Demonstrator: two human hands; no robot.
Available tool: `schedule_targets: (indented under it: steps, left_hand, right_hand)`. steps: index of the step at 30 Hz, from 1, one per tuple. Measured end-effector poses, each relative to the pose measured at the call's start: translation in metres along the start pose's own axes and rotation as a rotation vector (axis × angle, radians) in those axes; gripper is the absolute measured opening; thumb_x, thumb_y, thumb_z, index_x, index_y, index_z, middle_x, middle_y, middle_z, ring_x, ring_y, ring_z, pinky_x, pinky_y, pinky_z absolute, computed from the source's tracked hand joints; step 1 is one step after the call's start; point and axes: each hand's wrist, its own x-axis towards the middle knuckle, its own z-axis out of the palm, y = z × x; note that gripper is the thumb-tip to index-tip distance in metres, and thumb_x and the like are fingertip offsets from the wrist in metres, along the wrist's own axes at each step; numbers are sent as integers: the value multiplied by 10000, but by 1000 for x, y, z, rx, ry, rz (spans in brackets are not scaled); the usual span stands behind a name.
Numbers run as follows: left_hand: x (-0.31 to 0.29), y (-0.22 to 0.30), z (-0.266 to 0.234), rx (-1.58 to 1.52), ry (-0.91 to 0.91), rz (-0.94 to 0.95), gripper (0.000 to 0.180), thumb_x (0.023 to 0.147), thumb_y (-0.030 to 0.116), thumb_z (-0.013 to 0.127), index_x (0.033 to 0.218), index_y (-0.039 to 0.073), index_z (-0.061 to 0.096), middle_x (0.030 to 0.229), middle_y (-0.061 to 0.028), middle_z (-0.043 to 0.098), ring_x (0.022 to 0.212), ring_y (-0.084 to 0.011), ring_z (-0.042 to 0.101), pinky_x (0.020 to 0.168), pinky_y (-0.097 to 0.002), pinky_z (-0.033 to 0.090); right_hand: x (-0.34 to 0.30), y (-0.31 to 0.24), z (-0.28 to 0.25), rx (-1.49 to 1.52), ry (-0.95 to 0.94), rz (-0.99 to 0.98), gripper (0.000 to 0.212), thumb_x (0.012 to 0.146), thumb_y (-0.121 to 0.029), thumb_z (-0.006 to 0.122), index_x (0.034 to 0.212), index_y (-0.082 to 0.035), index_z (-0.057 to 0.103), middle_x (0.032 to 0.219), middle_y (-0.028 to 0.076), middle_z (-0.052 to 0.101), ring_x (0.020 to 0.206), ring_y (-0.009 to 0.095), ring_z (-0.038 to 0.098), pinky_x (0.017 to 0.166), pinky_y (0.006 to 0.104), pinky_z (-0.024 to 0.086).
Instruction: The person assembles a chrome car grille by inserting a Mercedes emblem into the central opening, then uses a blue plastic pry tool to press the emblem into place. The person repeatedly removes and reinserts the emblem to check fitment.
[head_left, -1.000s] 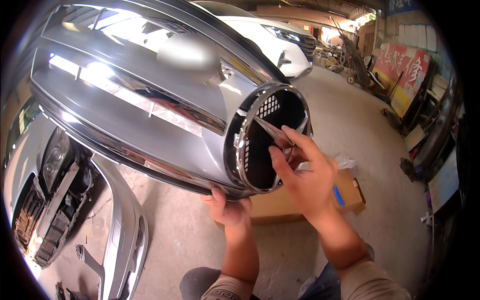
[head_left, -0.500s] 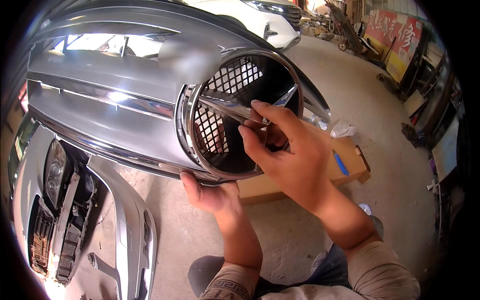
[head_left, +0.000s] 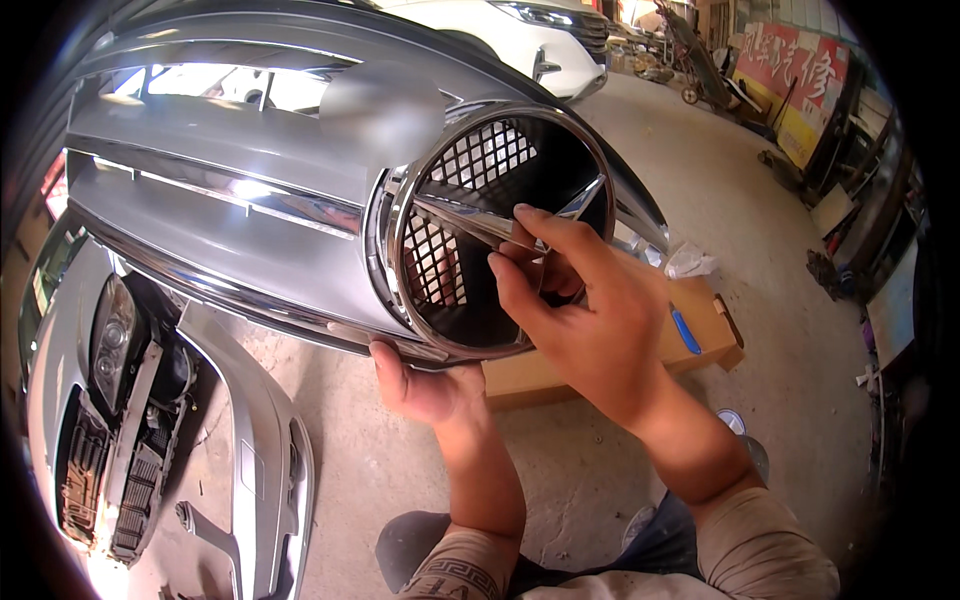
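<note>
A grey car grille [head_left: 230, 200] with chrome strips spans the view from the upper left to the middle. At its right end is a round chrome ring [head_left: 397, 240] around a three-pointed star emblem [head_left: 470, 218], with black lattice mesh [head_left: 480, 155] behind it. My left hand [head_left: 430, 392] grips the grille's lower edge from below, thumb in front; its other fingers are mostly hidden behind. My right hand [head_left: 590, 300] reaches over the ring, thumb and forefinger pinched at the middle of the star. The exact contact is partly covered by the fingers.
A cardboard box [head_left: 715, 340] with a blue pen-like tool [head_left: 685, 332] on it lies under the grille. At left are a silver car with an exposed front [head_left: 120, 400] and a detached silver bumper [head_left: 262, 440]. A white car [head_left: 480, 40] stands beyond; a red-yellow sign [head_left: 790, 85] leans at right.
The grille has shifted slightly to the right and down in view, and both hands have moved a little with it. My right hand's pinch at the star looks the same.
</note>
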Motion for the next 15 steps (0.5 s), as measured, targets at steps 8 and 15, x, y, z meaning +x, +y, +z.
schedule_targets:
  steps: [8, 15]
  left_hand:
    - [1, -1, 0, -48, -70, 2, 683, 1048, 463, 394, 1517, -32, 368, 1503, -238, 468, 1367, -414, 482, 1161, -573, 381]
    - [-2, 2, 3, -120, -69, 2, 660, 912, 208, 621, 1472, -66, 406, 1389, -233, 575, 1252, -378, 595, 1106, -519, 466]
  right_hand:
    - [-1, 0, -1, -19, -14, 18, 371, 800, 34, 813, 1152, 23, 696, 890, 91, 762, 706, 84, 705, 619, 224, 560]
    - [-2, 5, 3, 58, 11, 144, 347, 803, -1, 811, 1133, 1, 706, 873, 77, 761, 669, 95, 696, 613, 228, 555]
